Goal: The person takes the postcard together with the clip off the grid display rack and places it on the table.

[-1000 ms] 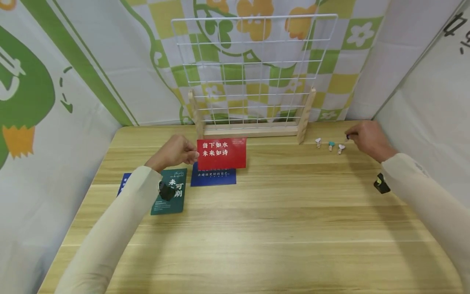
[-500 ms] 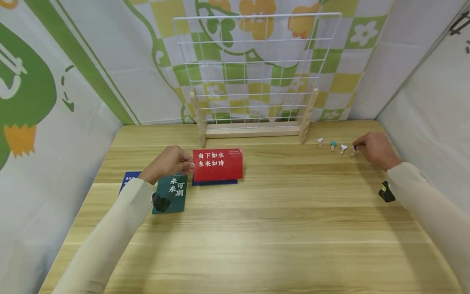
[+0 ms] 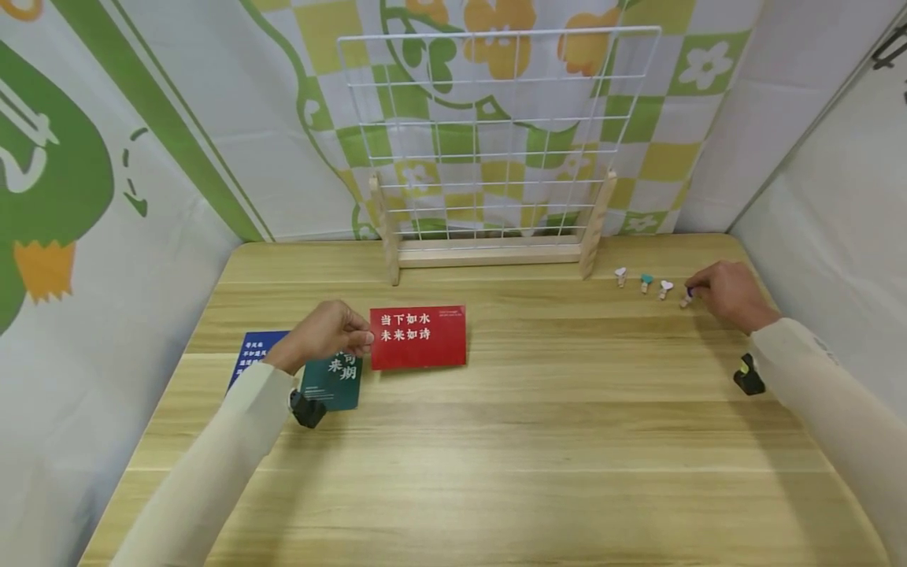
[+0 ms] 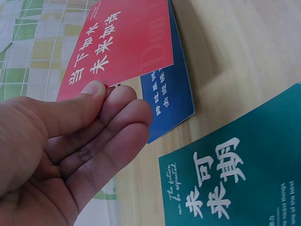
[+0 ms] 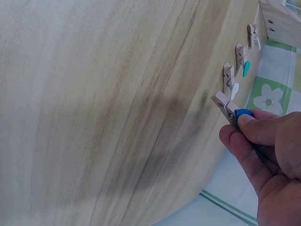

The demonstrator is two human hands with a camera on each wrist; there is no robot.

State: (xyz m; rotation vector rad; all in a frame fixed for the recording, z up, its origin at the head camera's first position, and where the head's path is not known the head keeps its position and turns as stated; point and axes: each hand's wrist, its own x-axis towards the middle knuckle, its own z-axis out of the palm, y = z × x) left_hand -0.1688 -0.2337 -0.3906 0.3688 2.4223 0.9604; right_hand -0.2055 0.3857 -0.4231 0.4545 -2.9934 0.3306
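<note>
My left hand (image 3: 326,335) pinches the left edge of a red card (image 3: 418,339) with white lettering between thumb and fingers. In the left wrist view, a blue card (image 4: 171,99) shows behind and below the red one; from the head it is hidden. Beside that hand lies a green card (image 4: 230,174), with another blue card (image 3: 253,354) further left, partly behind the wrist. At the right, my right hand (image 3: 733,295) pinches a small wooden clothespin (image 5: 225,110) by its blue top. Three more clothespins (image 5: 240,55), with white and teal hearts, lie in a row beside it.
A white wire grid (image 3: 496,122) stands upright at the table's back in a wooden base (image 3: 489,253). Patterned cloth hangs behind it, and pale walls flank the wooden table (image 3: 538,457).
My left hand has brought the red card down and nearer, so it covers the blue card in the head view. My right hand has shifted slightly right and nearer with the clothespin.
</note>
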